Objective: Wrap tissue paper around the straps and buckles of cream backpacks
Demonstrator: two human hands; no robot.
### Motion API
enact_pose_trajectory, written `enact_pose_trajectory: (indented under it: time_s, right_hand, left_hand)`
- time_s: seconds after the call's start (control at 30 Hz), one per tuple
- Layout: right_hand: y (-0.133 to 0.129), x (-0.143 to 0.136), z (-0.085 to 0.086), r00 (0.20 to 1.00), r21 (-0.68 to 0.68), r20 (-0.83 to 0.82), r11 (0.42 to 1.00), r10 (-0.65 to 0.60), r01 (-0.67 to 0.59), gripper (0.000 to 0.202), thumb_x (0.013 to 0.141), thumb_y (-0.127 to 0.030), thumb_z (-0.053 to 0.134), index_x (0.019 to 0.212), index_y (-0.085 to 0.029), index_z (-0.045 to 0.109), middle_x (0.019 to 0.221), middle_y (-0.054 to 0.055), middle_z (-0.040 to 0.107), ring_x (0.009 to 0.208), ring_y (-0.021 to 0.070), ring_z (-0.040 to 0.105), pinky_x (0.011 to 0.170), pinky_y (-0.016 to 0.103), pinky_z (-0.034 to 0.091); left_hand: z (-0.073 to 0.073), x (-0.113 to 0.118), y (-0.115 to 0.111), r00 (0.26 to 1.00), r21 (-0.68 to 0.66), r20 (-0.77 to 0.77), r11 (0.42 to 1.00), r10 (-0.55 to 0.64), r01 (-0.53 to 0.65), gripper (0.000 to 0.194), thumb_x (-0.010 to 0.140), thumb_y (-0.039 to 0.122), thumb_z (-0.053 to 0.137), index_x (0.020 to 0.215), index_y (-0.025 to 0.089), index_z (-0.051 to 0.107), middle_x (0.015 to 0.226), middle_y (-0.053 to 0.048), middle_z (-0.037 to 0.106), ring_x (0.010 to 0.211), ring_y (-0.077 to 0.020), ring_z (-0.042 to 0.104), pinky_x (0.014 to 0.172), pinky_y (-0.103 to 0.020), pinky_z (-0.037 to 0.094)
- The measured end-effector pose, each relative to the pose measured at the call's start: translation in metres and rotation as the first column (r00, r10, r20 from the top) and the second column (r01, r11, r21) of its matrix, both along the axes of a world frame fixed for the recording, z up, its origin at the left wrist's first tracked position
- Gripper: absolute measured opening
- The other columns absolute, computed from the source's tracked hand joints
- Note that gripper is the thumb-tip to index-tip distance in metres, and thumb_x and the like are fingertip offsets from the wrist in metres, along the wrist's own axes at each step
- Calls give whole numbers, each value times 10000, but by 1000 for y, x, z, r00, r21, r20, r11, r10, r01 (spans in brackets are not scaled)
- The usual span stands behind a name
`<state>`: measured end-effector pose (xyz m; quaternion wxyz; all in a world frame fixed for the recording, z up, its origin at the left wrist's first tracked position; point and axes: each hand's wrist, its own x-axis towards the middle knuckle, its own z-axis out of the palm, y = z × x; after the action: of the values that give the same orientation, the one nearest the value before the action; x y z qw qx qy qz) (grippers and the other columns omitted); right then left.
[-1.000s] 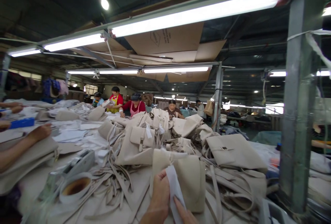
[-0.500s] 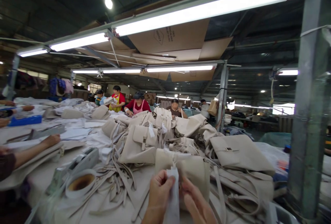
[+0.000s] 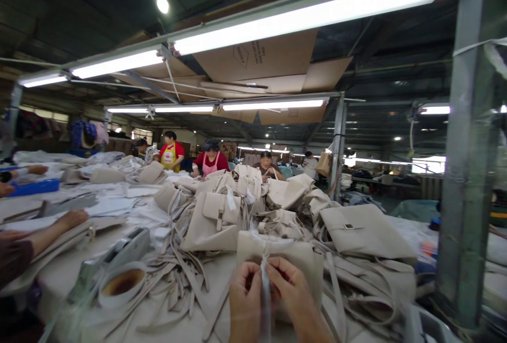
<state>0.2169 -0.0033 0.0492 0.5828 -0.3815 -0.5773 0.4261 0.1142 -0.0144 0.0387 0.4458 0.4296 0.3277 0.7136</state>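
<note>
A beige bag (image 3: 309, 259) stands in front of me at the bottom middle, with clear plastic along its top edge. A narrow white strip (image 3: 266, 300), paper or thin film, hangs down the bag's front. My left hand (image 3: 246, 295) pinches the strip from the left side, thumb against curled fingers. From the right, my right hand (image 3: 291, 287) pinches the strip's upper part between thumb and forefinger. Both hands' fingertips are close together near the top of the strip. What lies inside the strip is hidden.
Beige bags (image 3: 214, 221) are heaped behind, another bag (image 3: 364, 232) to the right. Loose straps (image 3: 178, 279) and a tape roll in a dispenser (image 3: 122, 282) lie left. A co-worker's arm (image 3: 59, 229) reaches in at left. A metal post (image 3: 461, 174) rises at right.
My right hand has moved up and left to pinch the strip beside my left hand. The strip, wide and flat before, now looks narrower, folded or gathered.
</note>
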Motion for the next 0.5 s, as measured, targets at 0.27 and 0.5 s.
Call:
enact_pose_trajectory:
  time_s: [0.27, 0.5]
  right_hand:
    - [-8, -14, -8, 961, 92, -18, 957, -276, 276, 284, 713, -481, 680, 685, -208, 604, 594, -17, 577, 521, 148, 498, 470, 252, 403]
    - [-20, -22, -5, 885, 236, 113, 878, -452, 418, 242, 781, -403, 595, 802, -209, 738, 894, 80, 732, 866, 243, 631, 837, 316, 470]
  left_hand:
    - [-17, 3, -7, 976, 64, -180, 992, 122, -112, 263, 765, 457, 638, 799, 202, 689, 765, -52, 680, 736, -223, 604, 698, -291, 473]
    - [-21, -4, -6, 958, 123, -220, 979, 185, -161, 245, 728, 455, 688, 736, 210, 679, 710, -21, 677, 701, -197, 597, 698, -269, 470]
